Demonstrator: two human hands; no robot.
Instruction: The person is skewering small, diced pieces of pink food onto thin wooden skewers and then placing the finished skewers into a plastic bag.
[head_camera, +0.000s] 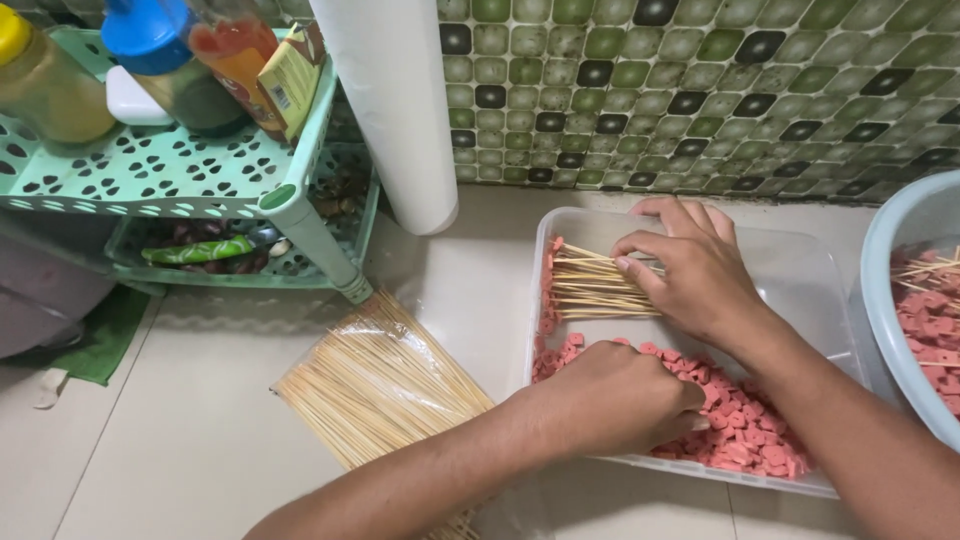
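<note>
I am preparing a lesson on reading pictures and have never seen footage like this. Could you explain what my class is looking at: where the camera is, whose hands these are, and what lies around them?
There is one picture, taken by a camera worn on a person's head and looking down, so both bare hands are that person's own. They work over a clear plastic tray on a pale tiled surface. The left hand is closed in a grip among small pink food pieces in the tray; what it holds is hidden. The right hand rests its fingers on a row of skewers already loaded with pink pieces. To the left lies a bag of plain bamboo skewers, beneath a green plastic rack of bottles. At the right edge, a pale bowl holds more pink pieces and sticks.
</note>
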